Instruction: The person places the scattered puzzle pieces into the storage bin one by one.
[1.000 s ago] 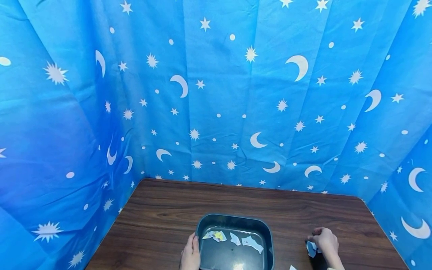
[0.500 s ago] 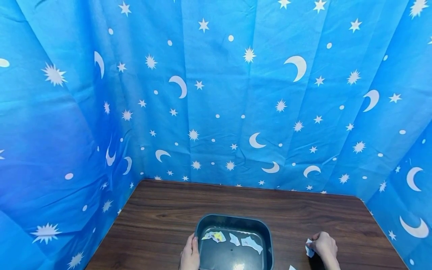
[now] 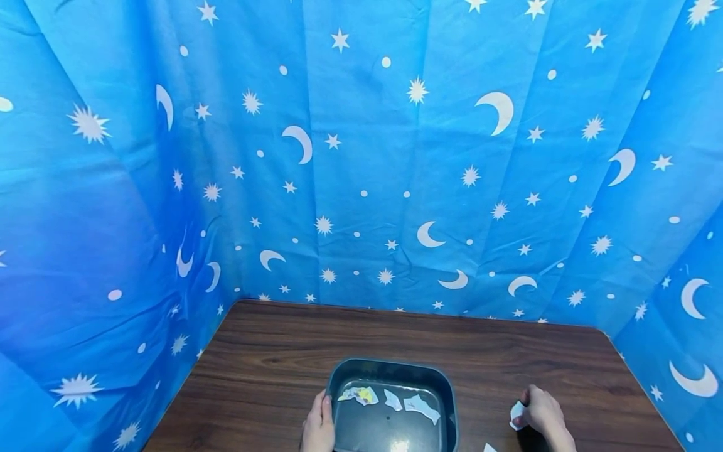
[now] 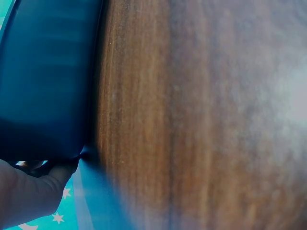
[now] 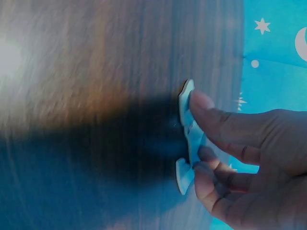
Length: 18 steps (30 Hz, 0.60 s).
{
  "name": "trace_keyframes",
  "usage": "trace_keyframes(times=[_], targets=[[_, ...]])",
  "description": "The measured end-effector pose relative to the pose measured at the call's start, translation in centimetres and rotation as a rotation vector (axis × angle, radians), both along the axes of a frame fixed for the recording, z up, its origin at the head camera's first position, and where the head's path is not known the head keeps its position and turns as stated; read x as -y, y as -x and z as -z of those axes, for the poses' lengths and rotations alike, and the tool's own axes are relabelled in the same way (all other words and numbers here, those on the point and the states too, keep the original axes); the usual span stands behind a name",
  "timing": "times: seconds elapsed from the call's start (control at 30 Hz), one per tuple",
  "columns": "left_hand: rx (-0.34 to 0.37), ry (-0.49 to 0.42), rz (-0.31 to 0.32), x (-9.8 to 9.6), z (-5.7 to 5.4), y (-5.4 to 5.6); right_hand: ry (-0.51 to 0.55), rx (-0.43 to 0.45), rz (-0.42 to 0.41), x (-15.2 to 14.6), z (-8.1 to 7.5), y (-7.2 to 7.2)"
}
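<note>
My left hand [image 3: 319,428] grips the left side of a dark rectangular plastic box [image 3: 390,371]; in the left wrist view its thumb presses the corner and the other fingers are mostly hidden. Inside the box lie a yellow-printed piece [image 3: 366,396], a small pale piece [image 3: 393,400] and a longer pale piece [image 3: 422,409], all flat and jagged. To the right, my right hand [image 3: 545,413] pinches a pale jagged piece [image 5: 186,103] between thumb and fingers, just over the tabletop. Whether it is one piece or several together, I cannot tell.
A further pale piece [image 3: 489,448] shows at the bottom edge of the head view, between box and right hand. The brown wood-grain table [image 3: 271,351] ends at a blue curtain [image 3: 367,163] with moons and stars, which hangs behind and at both sides.
My right hand has turned and shifted slightly while handling the pale piece, which now stands more upright in its fingers. The left hand and the box have stayed in place.
</note>
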State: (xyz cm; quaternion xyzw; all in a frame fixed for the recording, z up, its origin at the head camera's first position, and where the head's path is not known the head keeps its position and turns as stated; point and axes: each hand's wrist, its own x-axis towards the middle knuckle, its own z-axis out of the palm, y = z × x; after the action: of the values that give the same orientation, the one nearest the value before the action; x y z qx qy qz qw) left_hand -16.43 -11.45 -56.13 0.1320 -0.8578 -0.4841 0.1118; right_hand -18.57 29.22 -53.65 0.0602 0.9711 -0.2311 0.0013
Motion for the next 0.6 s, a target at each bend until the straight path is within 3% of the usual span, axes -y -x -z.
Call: trace_keyframes(times=[0.2,0.6], targets=[[0.008,0.001,0.010,0.14,-0.07,0.04,0.010,0.009,0.000,-0.14,0.04,-0.07],[-0.022,-0.015,-0.012,-0.02,-0.22,-0.22,0.067,0.130,0.019,-0.36,0.11,0.08]])
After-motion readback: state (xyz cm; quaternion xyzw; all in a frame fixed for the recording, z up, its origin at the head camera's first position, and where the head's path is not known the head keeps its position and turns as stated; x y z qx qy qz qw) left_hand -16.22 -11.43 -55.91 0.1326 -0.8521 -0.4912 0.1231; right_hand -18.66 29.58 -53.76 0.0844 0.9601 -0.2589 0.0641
